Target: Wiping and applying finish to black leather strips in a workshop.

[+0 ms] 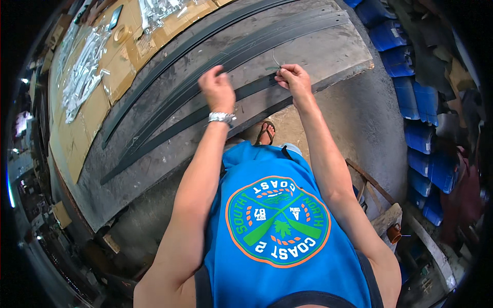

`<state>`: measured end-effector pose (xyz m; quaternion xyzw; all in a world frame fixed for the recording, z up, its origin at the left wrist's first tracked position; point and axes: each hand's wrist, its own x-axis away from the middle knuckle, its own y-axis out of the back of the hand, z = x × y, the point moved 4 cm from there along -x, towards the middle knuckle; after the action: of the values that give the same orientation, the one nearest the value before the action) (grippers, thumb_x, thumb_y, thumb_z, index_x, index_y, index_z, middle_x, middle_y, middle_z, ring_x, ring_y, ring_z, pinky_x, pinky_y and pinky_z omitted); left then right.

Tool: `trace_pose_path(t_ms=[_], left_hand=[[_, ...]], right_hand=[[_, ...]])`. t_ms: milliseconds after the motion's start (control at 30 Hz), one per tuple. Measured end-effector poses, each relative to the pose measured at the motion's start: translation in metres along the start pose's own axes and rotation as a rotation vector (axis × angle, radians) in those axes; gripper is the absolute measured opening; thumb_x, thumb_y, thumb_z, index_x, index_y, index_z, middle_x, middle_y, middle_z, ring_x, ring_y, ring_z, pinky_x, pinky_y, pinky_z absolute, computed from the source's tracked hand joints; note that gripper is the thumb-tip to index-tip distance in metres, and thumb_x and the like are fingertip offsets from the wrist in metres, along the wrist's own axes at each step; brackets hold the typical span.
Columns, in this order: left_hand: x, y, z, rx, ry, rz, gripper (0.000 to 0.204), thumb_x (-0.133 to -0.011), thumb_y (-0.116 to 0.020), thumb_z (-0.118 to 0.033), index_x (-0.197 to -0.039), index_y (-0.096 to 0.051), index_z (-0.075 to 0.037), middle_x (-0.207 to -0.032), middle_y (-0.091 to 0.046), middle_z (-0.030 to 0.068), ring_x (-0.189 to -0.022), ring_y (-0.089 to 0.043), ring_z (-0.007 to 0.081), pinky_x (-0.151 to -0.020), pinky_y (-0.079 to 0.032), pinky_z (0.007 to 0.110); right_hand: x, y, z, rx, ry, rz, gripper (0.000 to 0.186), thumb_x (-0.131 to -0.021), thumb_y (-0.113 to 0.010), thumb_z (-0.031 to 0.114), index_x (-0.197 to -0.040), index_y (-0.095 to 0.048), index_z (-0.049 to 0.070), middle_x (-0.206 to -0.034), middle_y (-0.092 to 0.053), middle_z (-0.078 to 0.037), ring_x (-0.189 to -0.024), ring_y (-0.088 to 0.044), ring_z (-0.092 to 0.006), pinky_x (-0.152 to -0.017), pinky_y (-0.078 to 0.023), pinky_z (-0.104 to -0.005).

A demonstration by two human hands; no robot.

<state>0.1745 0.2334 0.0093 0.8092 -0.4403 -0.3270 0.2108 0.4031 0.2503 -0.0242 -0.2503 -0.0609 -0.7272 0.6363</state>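
Note:
My right hand (295, 82) is closed in a pinch beside the end of a long dark strip (190, 120). From its fingertips a thin pale strand (276, 57) curls upward, and a small dark green piece (271, 68) shows there. Whether the pinch also takes in the strip's end is hard to see. Over the strips to the left hovers my left hand (217, 91), a metal watch (221, 117) on its wrist. Its fingers are loosely curled, apart and slightly blurred, with nothing visible in them. Beyond it lie more long dark strips (246, 54) side by side.
The strips rest on a grey worktable (334, 54) with a chipped edge. Cardboard (90, 146) at the far left carries bundles of white parts (84, 77), a tape roll (122, 34) and a phone (116, 17). Blue stacked bundles (417, 136) line the right, near a wooden frame (370, 182).

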Motion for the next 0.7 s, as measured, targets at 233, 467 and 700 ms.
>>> trace_pose_path(t_ms=[233,467,700], left_hand=[[0.021,0.049,0.032,0.109,0.001,0.357,0.023,-0.079,-0.065,-0.007,-0.102,-0.067,-0.008,-0.098,-0.058,0.0091,-0.07,-0.059,0.0155,-0.066,-0.05,0.028],[0.024,0.03,0.012,-0.142,-0.174,0.399,0.013,-0.08,-0.064,-0.018,-0.089,-0.066,-0.009,-0.092,-0.06,0.007,-0.073,-0.061,0.0245,-0.066,-0.05,0.037],[0.026,0.023,0.012,-0.164,-0.263,0.345,0.007,-0.08,-0.061,-0.014,-0.082,-0.059,-0.008,-0.087,-0.057,0.0087,-0.077,-0.06,0.0303,-0.066,-0.05,0.041]], right_hand=[[0.004,-0.038,-0.008,0.302,0.07,0.138,0.015,-0.085,-0.059,0.012,-0.095,-0.062,0.002,-0.082,-0.066,-0.006,-0.07,-0.063,-0.0118,-0.06,-0.051,-0.0251],[0.004,-0.072,-0.027,0.428,0.087,0.252,0.018,-0.086,-0.061,0.013,-0.099,-0.061,0.001,-0.084,-0.066,-0.005,-0.074,-0.062,-0.0097,-0.062,-0.05,-0.0219],[0.017,-0.08,-0.019,0.75,0.271,0.166,0.022,-0.077,-0.063,0.022,-0.094,-0.068,0.009,-0.092,-0.068,-0.013,-0.091,-0.064,-0.0281,-0.079,-0.049,-0.0357]])
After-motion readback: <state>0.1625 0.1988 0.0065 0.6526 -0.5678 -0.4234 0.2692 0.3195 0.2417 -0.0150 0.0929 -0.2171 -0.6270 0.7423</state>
